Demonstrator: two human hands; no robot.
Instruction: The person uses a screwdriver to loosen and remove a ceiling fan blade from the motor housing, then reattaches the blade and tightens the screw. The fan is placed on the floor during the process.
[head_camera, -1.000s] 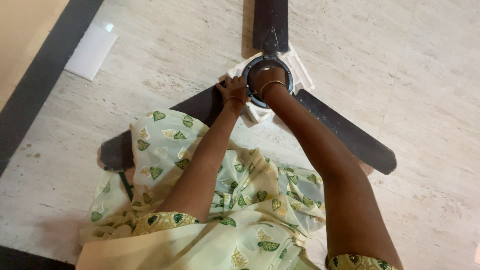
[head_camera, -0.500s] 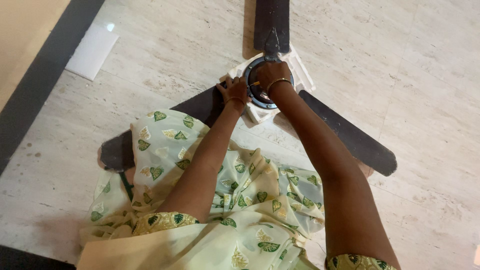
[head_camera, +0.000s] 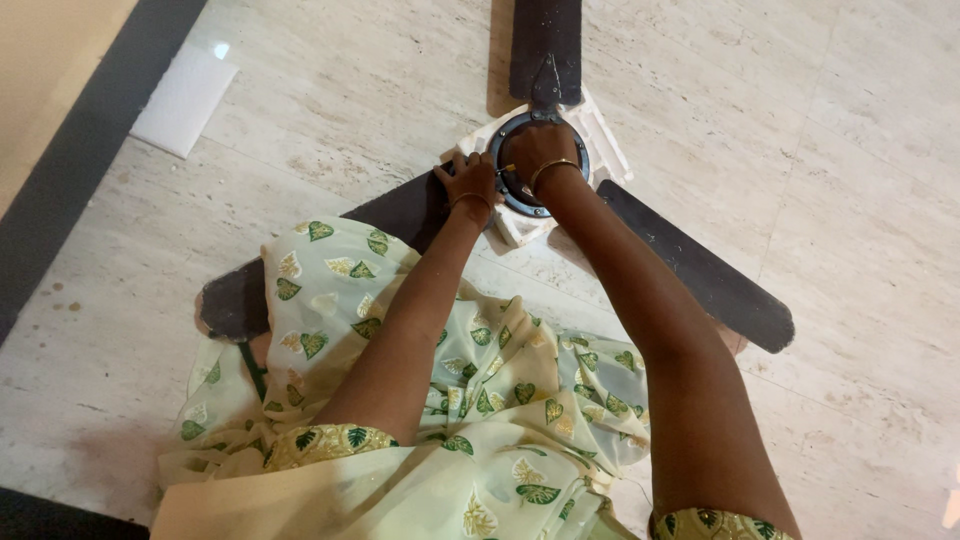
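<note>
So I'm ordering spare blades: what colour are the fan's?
Dark brown, nearly black, all three blades; the head view shows it.

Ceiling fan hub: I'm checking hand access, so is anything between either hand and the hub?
Nothing visible does. The right hand rests on the dark round hub, and the left hand touches its left edge beside the white foam block.

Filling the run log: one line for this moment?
left hand: on fan hub rim | right hand: on hub centre | ceiling fan blades: flat on floor
</note>
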